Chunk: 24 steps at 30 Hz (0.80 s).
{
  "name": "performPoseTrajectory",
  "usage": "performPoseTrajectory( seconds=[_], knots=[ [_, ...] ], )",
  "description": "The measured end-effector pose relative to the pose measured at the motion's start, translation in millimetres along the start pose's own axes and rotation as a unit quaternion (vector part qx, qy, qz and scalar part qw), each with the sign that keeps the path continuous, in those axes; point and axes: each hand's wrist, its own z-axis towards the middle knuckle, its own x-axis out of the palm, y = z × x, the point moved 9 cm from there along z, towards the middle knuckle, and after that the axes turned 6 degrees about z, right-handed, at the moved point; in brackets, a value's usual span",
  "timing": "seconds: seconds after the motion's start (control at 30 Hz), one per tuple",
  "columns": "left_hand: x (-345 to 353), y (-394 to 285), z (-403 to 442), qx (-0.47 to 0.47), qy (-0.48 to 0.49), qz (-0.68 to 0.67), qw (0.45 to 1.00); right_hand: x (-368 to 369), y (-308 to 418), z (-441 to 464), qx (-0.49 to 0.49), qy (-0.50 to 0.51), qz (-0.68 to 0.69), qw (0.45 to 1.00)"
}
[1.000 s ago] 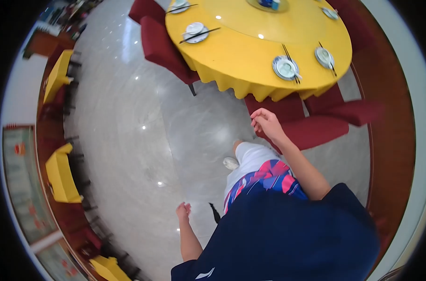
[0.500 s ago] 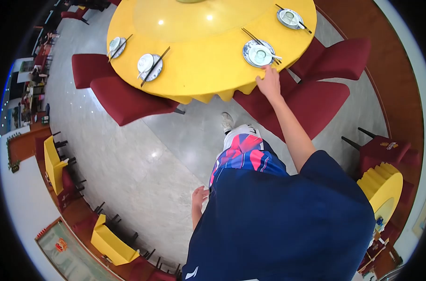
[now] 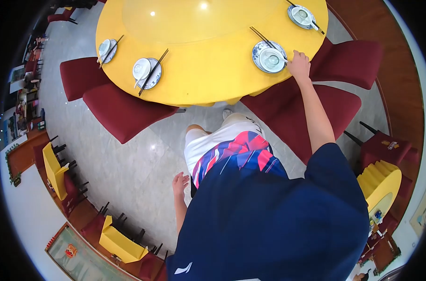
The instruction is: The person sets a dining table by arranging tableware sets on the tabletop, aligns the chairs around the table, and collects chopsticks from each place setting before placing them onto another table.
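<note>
My right hand point(image 3: 299, 66) reaches over the table's near right edge, fingers bent, at the rim of a blue-and-white plate point(image 3: 256, 62). On that plate sit a white bowl with a clear glass point(image 3: 272, 61), a white spoon and a pair of dark chopsticks point(image 3: 260, 35). The lower ends of the spoon and chopsticks meet my thumb side; whether I grip them is hidden. My left hand point(image 3: 180, 182) hangs beside my hip over the floor, fingers loosely apart, holding nothing.
The round table has a yellow cloth point(image 3: 194, 77). Other settings hold a left plate point(image 3: 153, 83), a far-left plate point(image 3: 111, 54) and a far-right plate point(image 3: 295, 20). Red chairs, including a left chair point(image 3: 124, 110) and a right chair point(image 3: 335, 110), stand against the table.
My right hand has moved right and slightly up, from below the plate to its right side. My body is closer to the table. The left hand has shifted left in view.
</note>
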Motion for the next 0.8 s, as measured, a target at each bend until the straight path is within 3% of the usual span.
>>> performPoseTrajectory(
  seconds=[0.13,0.27,0.33,0.37,0.43,0.47,0.53,0.73,0.8],
  knots=[
    [-2.6,-21.6,18.1,0.011,0.060,0.046,0.997,-10.2,-14.8,11.7,0.019,-0.052,0.095,0.994],
    [-8.8,-46.2,28.1,0.016,0.059,0.074,0.995,-16.0,7.8,39.4,-0.008,-0.072,0.091,0.993],
    [-13.8,-51.9,35.5,0.017,0.063,0.093,0.993,12.5,16.8,58.7,0.021,0.070,0.068,0.995],
    [-13.1,-57.3,37.6,0.017,0.064,0.093,0.993,19.1,13.8,72.8,0.021,0.069,0.067,0.995],
    [-18.0,-73.5,35.8,0.024,0.053,0.120,0.991,61.0,-14.5,95.8,0.118,0.159,0.136,0.971],
    [-20.1,-79.3,33.3,0.021,0.050,0.119,0.991,73.4,-19.1,109.0,0.115,0.163,0.137,0.970],
    [-26.4,-94.7,25.1,0.060,0.043,0.106,0.992,115.8,-9.3,120.0,0.009,0.288,0.120,0.950],
    [-47.5,-88.6,9.7,0.043,0.042,0.082,0.995,114.9,30.9,120.9,0.017,0.340,0.088,0.936],
    [-56.3,-95.6,-0.2,0.037,0.028,0.080,0.996,99.8,52.3,122.4,-0.039,0.350,0.033,0.935]
  ],
)
